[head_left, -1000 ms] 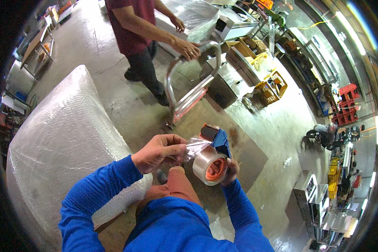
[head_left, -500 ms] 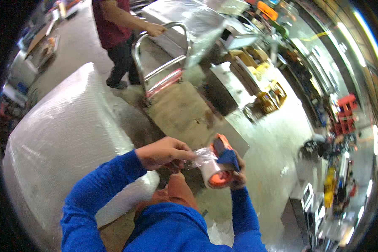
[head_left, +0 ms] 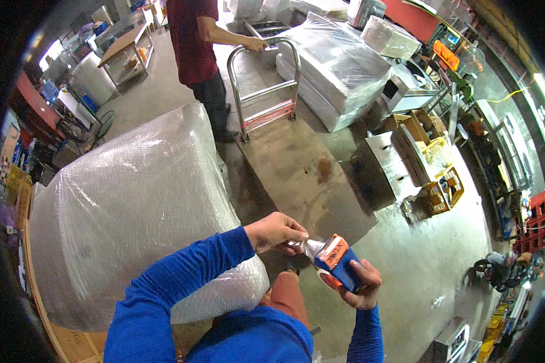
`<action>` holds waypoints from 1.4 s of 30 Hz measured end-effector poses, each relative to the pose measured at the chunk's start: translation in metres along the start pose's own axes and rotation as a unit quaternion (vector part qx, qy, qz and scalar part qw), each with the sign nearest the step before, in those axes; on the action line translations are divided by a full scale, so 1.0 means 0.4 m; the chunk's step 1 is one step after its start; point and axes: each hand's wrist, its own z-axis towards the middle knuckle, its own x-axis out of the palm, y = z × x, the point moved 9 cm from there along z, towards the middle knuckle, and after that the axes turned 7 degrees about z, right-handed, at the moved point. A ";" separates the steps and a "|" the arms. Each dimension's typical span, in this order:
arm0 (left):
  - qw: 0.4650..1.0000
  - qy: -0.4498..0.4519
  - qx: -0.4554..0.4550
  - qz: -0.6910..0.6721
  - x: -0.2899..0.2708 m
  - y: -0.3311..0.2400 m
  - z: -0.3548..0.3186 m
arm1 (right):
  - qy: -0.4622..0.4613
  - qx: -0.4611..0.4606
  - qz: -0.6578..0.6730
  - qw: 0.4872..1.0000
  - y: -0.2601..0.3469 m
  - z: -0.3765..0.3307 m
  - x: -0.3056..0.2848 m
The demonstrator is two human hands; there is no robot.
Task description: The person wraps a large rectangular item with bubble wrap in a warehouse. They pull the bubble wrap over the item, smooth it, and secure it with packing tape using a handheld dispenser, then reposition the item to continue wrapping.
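My right hand (head_left: 364,285) grips a blue and orange tape dispenser (head_left: 343,266), its fingers wrapped round the near end. A short crumpled strip of clear tape (head_left: 312,246) runs from the dispenser's orange end to my left hand (head_left: 275,232), which pinches it between thumb and fingers. Most of the tape roll is hidden beneath the dispenser. To the left of both hands stands a large bulky package (head_left: 133,206) covered in bubble wrap and clear film; neither hand touches it.
A flat platform cart (head_left: 303,166) with a metal handle lies ahead; a person (head_left: 194,48) in a dark red shirt holds the handle. Beyond it sits another film-wrapped package (head_left: 339,66). Boxes and a yellow crate (head_left: 445,190) stand to the right. Wooden boards (head_left: 72,345) edge the near left.
The dispenser has turned in my right hand, so its blue and orange body now faces up over the roll. My left hand still pinches the tape. The whole view has shifted.
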 end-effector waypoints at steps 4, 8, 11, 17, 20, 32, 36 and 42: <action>0.996 -0.060 -0.051 -0.038 -0.083 0.016 0.014 | 0.052 -0.030 0.005 0.998 -0.010 0.096 0.049; 0.987 -0.150 -0.043 -0.044 -0.192 -0.008 0.040 | 0.075 -0.027 0.010 0.997 -0.094 0.194 0.092; 0.975 -0.216 -0.012 0.041 -0.317 -0.055 0.091 | 0.081 -0.005 0.030 0.996 -0.214 0.275 0.162; 0.824 -0.277 -0.050 0.491 -0.698 -0.201 0.276 | 0.034 0.212 0.248 0.945 -0.506 0.414 0.453; 0.629 -0.403 -0.191 0.636 -1.009 -0.298 0.308 | 0.074 0.306 0.349 0.883 -0.622 0.447 0.645; 0.343 -0.245 -0.263 0.868 -1.309 -0.197 0.374 | 0.252 0.395 0.462 0.753 -0.745 0.592 0.986; 0.287 -0.266 -0.211 0.896 -1.219 -0.223 0.383 | 0.279 0.380 0.471 0.746 -0.770 0.607 1.011; 0.378 -0.027 -0.412 0.829 -1.147 -0.056 0.292 | 0.265 0.360 0.480 0.755 -0.727 0.504 0.952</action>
